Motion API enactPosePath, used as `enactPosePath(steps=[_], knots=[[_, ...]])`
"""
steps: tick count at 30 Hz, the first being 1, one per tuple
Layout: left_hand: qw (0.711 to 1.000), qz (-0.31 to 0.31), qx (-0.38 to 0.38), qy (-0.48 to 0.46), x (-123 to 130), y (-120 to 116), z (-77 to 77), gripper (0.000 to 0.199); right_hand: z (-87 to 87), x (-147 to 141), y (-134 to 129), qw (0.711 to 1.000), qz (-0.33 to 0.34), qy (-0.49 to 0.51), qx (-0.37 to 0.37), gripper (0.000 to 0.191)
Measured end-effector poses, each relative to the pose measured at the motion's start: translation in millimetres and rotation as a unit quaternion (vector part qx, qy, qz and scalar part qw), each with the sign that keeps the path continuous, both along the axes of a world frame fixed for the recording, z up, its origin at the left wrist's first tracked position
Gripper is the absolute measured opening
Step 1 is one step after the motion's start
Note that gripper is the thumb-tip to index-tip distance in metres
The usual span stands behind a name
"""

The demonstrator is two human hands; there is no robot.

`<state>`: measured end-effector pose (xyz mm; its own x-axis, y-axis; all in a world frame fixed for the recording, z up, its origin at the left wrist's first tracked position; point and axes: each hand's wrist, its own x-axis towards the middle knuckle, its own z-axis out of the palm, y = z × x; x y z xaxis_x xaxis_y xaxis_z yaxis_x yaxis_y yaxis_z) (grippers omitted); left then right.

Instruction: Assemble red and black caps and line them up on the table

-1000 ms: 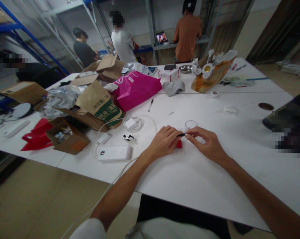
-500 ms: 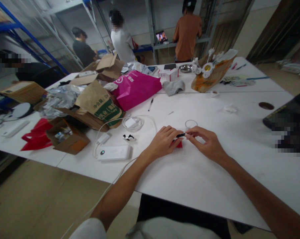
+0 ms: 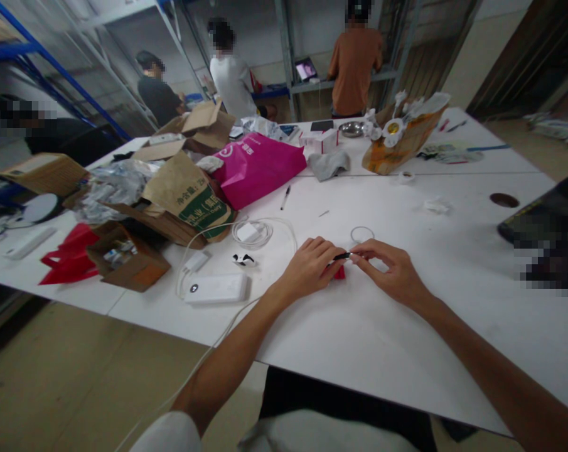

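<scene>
Between my two hands is a small, slim black piece (image 3: 341,255), too small to name. My left hand (image 3: 312,267) pinches its left end, and the fingertips of my right hand (image 3: 390,267) close on its right end. Just under the left fingertips a small red object (image 3: 339,273) shows on the white table; my fingers partly cover it. A thin ring-shaped loop (image 3: 361,234) lies on the tabletop just beyond my right hand.
Left of my hands are a white power bank (image 3: 218,289), a coiled white cable (image 3: 265,238) and a black-and-white clip (image 3: 244,260). A cardboard box (image 3: 142,270), paper bag (image 3: 184,194) and pink bag (image 3: 260,169) stand farther left. Several people are at the back; a dark object (image 3: 547,213) is at right.
My hands hold nearly the same pose, with the black piece still between them. The picture on the screen at the back differs.
</scene>
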<state>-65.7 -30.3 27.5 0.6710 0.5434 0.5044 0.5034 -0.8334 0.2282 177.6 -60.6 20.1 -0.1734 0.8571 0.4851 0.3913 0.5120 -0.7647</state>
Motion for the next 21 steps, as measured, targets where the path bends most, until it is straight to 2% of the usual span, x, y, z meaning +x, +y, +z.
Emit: enactPosePath(steps=[21], knots=[[1.000, 0.000, -0.005, 0.005, -0.5, 0.7, -1.3, 0.024, -0.1, -0.7, -1.2, 1.000, 0.001, 0.001, -0.001, 0.019]])
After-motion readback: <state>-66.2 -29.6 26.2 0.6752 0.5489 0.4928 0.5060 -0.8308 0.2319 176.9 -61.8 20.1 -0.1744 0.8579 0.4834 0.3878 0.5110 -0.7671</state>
